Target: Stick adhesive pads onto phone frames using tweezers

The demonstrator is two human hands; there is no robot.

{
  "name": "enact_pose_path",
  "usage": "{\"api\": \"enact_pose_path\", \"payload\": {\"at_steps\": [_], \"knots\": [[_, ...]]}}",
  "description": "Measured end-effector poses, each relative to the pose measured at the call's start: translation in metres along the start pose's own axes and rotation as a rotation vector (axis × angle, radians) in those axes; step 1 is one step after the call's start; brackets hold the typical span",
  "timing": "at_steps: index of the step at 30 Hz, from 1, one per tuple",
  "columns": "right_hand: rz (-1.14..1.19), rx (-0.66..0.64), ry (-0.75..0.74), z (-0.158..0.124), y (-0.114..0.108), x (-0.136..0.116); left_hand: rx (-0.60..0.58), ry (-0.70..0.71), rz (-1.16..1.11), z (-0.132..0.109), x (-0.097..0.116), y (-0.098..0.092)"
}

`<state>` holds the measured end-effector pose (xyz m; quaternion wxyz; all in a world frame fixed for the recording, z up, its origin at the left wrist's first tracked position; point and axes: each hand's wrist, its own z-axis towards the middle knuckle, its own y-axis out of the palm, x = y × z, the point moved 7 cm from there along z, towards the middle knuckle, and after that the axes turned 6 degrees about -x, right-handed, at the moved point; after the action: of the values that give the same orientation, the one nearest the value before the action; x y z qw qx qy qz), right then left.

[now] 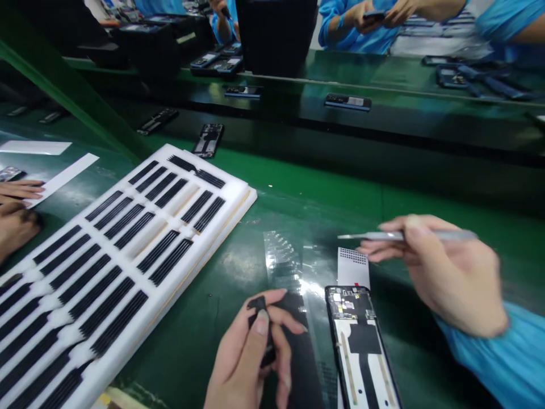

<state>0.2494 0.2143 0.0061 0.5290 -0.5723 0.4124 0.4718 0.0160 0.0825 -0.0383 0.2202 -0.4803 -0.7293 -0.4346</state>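
Observation:
My left hand (251,355), low in the middle, pinches a small black part (266,353) between thumb and fingers; its exact kind I cannot make out. In my right hand (443,272) lies a pair of slim metal tweezers (383,235), their tip pointing left. Below that hand an opened phone (360,346) rests on the green bench, its circuit board and white inner plate showing. A white strip with dark dots (352,264) sticks out past the phone's top end. Between phone and left hand lie a clear film sheet (281,250) and a black sheet (304,352).
A white foam tray (251,196) with rows of black strips fills the left side. Beyond it lie phone bodies (208,140) on the line. A green post (72,85) slants across. Co-workers' hands show at left (17,221) and top right (383,14).

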Motion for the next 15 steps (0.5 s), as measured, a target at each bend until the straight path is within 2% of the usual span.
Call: {"api": "enact_pose_path", "payload": {"at_steps": [3,6,9,12,13,15], "knots": [[0.227,-0.047,0.160,0.030,-0.007,0.035,0.012,0.068,0.304,0.005,0.016,-0.003],[0.238,-0.145,0.220,0.033,-0.002,0.056,-0.102,0.237,0.724,0.013,0.032,0.011],[0.232,-0.190,0.207,0.028,0.000,0.060,-0.263,0.539,1.243,0.021,0.040,0.037],[0.223,-0.227,0.194,0.028,0.000,0.059,-0.237,0.797,1.756,0.032,0.038,0.058],[0.218,-0.240,0.188,0.029,-0.001,0.058,-0.213,0.837,1.897,0.037,0.035,0.064],[0.208,-0.253,0.173,0.030,-0.006,0.056,-0.211,0.832,2.105,0.049,0.028,0.074]]}}
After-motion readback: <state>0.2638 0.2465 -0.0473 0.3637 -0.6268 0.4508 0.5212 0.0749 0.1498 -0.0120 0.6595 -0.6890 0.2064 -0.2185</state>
